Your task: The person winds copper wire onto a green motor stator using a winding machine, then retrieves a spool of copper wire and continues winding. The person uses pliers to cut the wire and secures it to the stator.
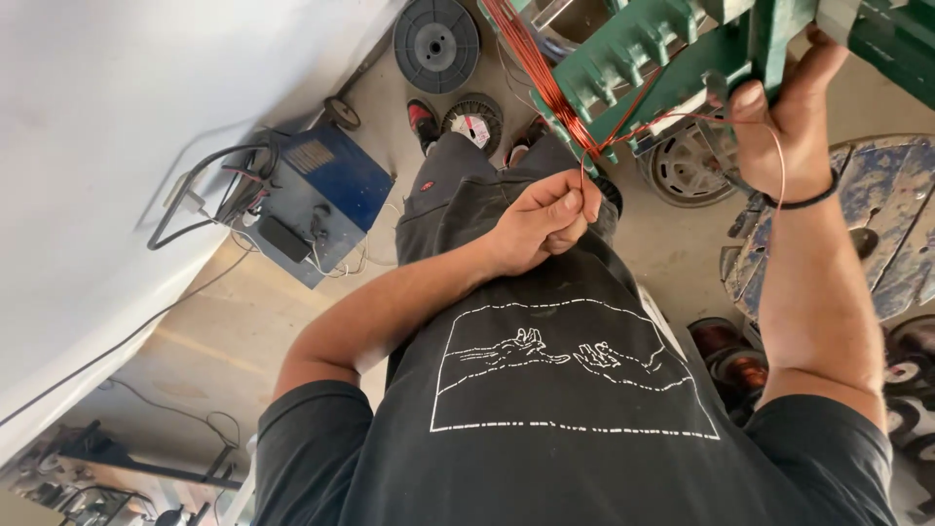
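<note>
A blue metal box (321,200) with black cables (209,190) sits on the concrete floor (224,331) beside a white wall (117,146). A grey empty spool (435,44) lies near it. At the right stand a large worn blue wooden reel (891,219) and spools of copper wire (730,356).

A thin copper-coloured wire (623,131) runs taut from the turns wound around the green stepped winding former (633,58) down to the closed fingers (575,206) of the left hand (541,222). A second strand loops in a curve past the right hand (789,127), which grips the green former's frame. The wound turns lie bunched on the former's left edge.
</note>
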